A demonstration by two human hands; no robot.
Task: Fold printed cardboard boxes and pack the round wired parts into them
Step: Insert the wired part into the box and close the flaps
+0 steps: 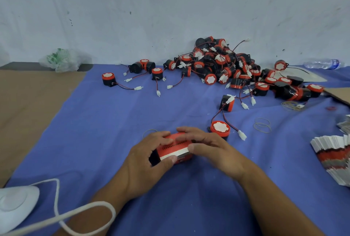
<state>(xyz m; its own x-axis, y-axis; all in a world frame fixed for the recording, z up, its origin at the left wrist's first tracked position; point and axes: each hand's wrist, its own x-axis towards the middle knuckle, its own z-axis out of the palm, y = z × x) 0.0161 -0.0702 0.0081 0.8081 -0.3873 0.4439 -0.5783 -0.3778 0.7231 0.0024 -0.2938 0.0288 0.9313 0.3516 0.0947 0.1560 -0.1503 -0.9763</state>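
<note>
Head view: you hold one red printed box (pixel 174 147) near centre on the blue cloth (pixel 94 122), your left hand (pixel 149 152) and right hand (pixel 206 144) both curled round it. Whether it is filled, I cannot tell. The far pile of round parts (pixel 223 65) and the flat boxes (pixel 333 156) at right suggest most packing is left.

Cardboard box (pixel 173 149) near centre on the cloth (pixel 113 122), left hand (pixel 149 158) gripping its left end, right hand (pixel 212 148) its right. One round wired part (pixel 220 129) just right of the box, slightly farther. Heap of wired parts (pixel 223 65) far right of centre, against the wall (pixel 132 8); loose parts (pixel 108 79) spread left of it. Rubber bands (pixel 262 125) between the single part and the stack of flat boxes (pixel 333 158) at the right edge. Plastic bag (pixel 62 60) far left, bottle (pixel 322 63) lying far right. Cardboard sheet (pixel 28 103) left of the cloth. Cord (pixel 56 207) near left.
</note>
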